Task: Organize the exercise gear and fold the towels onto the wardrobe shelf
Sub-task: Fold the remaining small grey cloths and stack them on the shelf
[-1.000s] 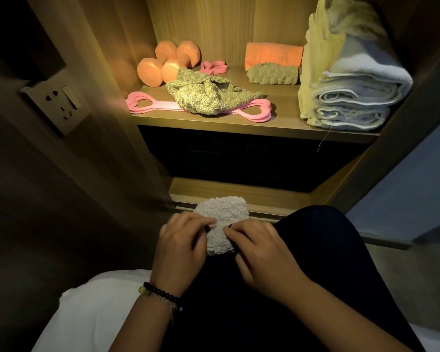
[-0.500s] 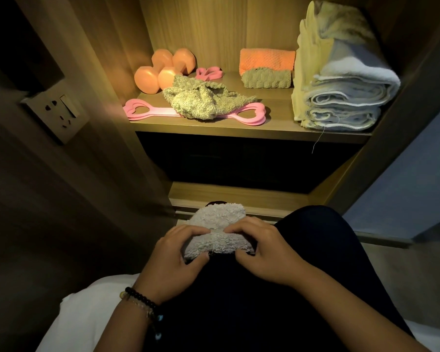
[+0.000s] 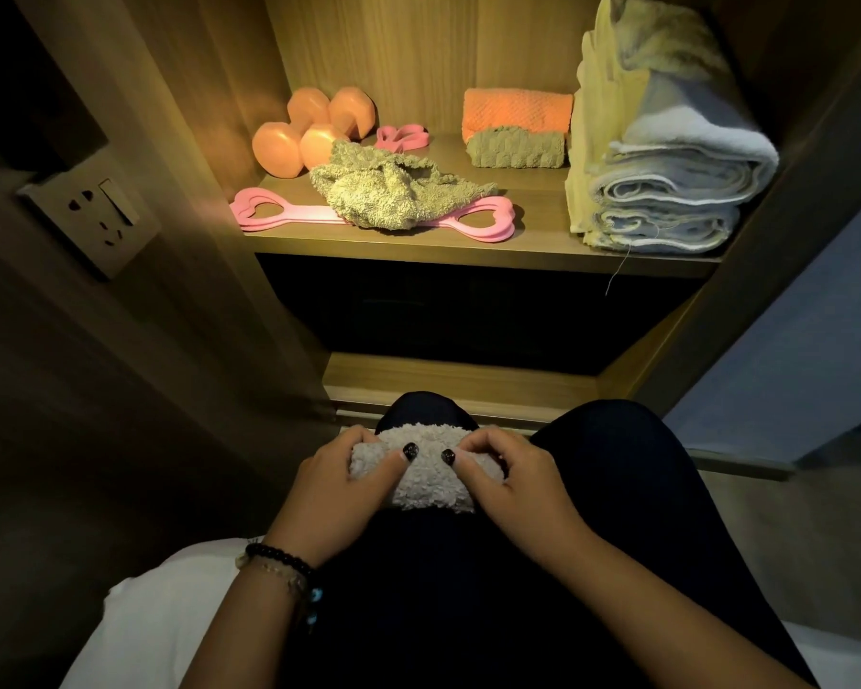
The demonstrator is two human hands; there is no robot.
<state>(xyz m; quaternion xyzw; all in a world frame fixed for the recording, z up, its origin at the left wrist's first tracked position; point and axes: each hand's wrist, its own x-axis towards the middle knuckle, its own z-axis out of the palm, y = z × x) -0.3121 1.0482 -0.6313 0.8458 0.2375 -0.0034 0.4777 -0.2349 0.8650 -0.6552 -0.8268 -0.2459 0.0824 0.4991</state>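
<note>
Hands (image 3: pixel 341 482) (image 3: pixel 510 484) both pinching folded grey towel (image 3: pixel 426 477) on lap, wardrobe shelf (image 3: pixel 533 231) beyond

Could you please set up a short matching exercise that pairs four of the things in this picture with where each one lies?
Things:
1. small grey towel
2. crumpled green towel
3. orange dumbbells
4. stack of folded white towels

Places:
A. at the right end of the shelf
B. on the person's lap, held by the left hand and the right hand
C. at the back left corner of the shelf
D. lying over the pink heart-handled stretch band

Pairs: 1-B, 2-D, 3-C, 4-A
</note>
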